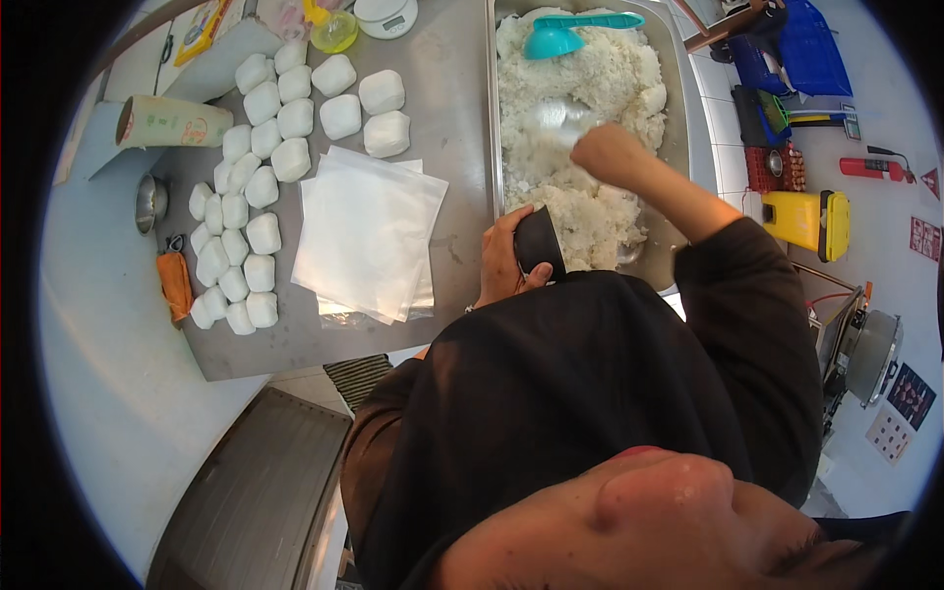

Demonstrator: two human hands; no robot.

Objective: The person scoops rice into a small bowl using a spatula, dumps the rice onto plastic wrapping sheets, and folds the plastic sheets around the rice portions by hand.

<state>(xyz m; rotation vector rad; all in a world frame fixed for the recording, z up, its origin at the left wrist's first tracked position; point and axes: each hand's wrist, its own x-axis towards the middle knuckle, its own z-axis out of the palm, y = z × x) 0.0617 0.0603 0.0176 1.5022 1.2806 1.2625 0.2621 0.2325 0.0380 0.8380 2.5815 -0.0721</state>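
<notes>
My left hand (504,254) is wrapped around a black bowl (539,245), held tilted at the near left edge of a deep metal tray (493,103). Cooked white rice (619,81) fills much of that tray. Over the rice is my right hand (601,151), its fingers curled; a blurred, shiny patch lies beside them, and I cannot tell whether it is a tool or the tray's bottom. A turquoise plastic scoop (553,43) rests on the far rice. Left of the tray, a stack of clear plastic bags (369,232) lies near many wrapped white portions (295,118).
The metal table (442,88) also bears a white kitchen scale (386,16), a bottle of yellow liquid (333,31), a cardboard-like tube (177,122), a small metal bowl (151,204) and an orange cloth-like bundle (174,284). A yellow bin (805,221) stands beyond the tray's right side.
</notes>
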